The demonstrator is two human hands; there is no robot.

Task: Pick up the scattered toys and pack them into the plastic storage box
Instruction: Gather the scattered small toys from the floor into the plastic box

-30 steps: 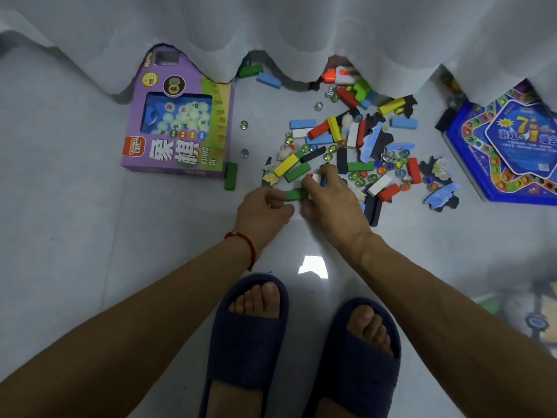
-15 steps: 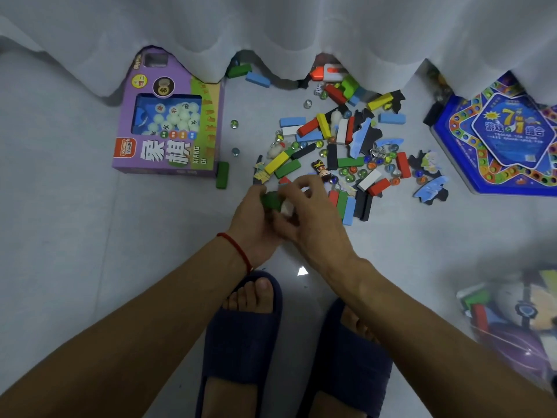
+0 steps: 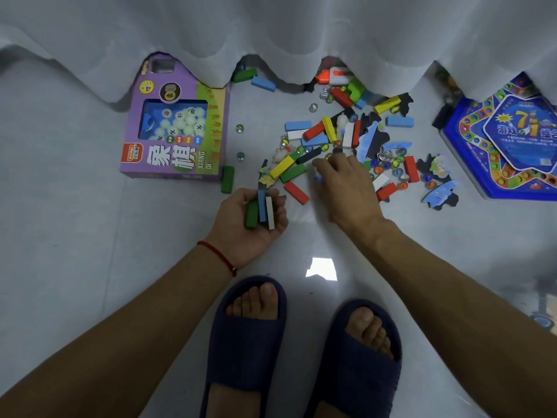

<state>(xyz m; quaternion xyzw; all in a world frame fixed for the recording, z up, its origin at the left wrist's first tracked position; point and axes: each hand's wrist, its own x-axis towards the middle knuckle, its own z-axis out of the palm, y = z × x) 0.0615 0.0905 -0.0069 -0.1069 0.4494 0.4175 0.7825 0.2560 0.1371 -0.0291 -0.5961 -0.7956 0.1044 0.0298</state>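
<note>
Head view: we look down at our two hands over a scatter of toys on the floor, with the pile lying ahead of our slippers.
Left grip: our left hand lies palm up, fingers curled round a small stack of blocks, one green, one blue, one white, their long axes running away from us.
Right grip: our right hand reaches palm down into the pile with fingers bent; something blue shows at its fingers, but we cannot tell whether it grasps anything.
Nearest loose piece: a red block lies flat on the floor between the two hands, its long axis slanting from upper left to lower right, just left of the right hand.
Next pieces: a yellow block and a green block lie side by side just beyond the red one, both slanting the other way.
Nearer hand: we judge the right hand is the free one to take these, since the left is full.
Storage box: not clearly in view, so we cannot say which way the load must travel.
</note>
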